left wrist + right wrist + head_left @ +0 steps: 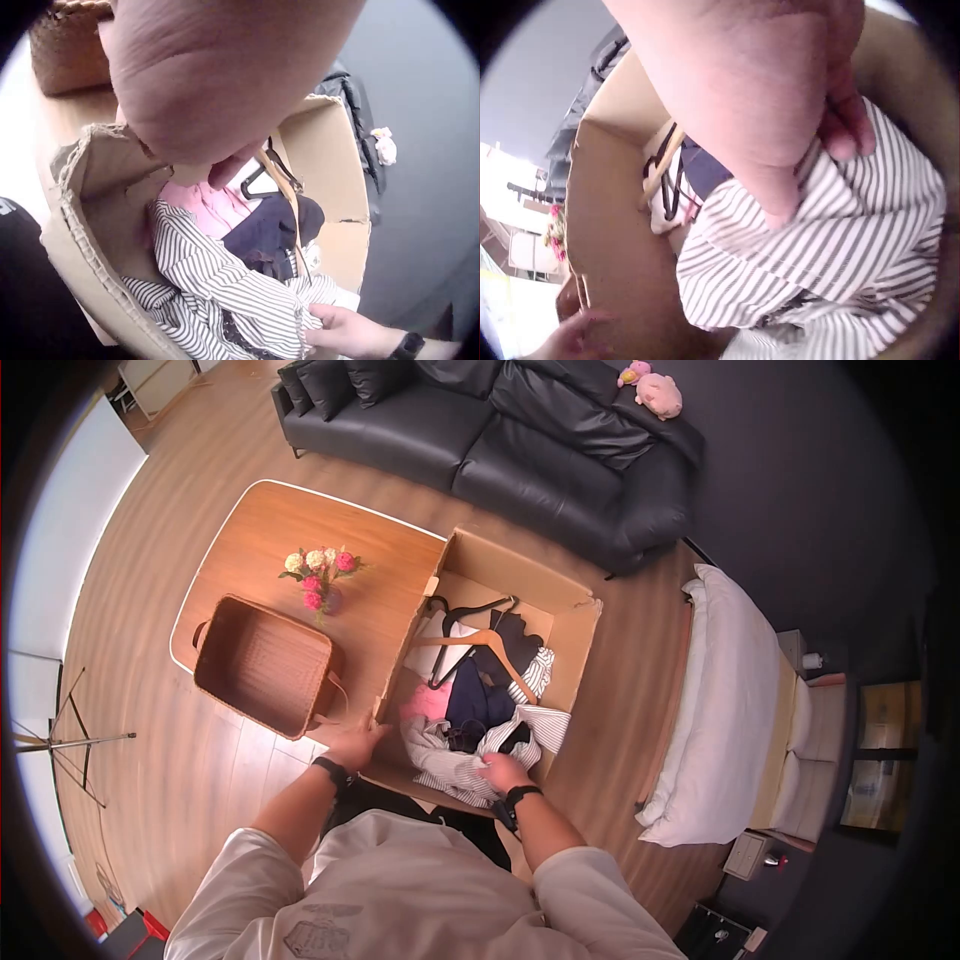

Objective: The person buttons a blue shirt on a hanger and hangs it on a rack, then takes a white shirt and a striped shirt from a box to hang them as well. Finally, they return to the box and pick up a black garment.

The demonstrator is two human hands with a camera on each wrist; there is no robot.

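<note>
My right hand [508, 773] pinches a grey-and-white striped shirt [840, 247] between thumb and fingers, low in a large cardboard box [575, 635]. Folds of the shirt bunch up around the fingertips. At the box's near left corner, my left hand [352, 748] holds the rim, its palm filling the top of the left wrist view. Beneath and beyond the shirt lie a pink garment [206, 206] and a dark navy garment [262, 229]. A wooden hanger [497, 645] lies across the pile, with a black hanger [478, 608] behind it.
Left of the box stands a wooden table [250, 550] bearing a woven basket [215, 670] and a bunch of flowers [318, 572]. A black sofa [400, 440] with a pink plush toy [658, 396] is beyond. On the right is a bed [730, 710].
</note>
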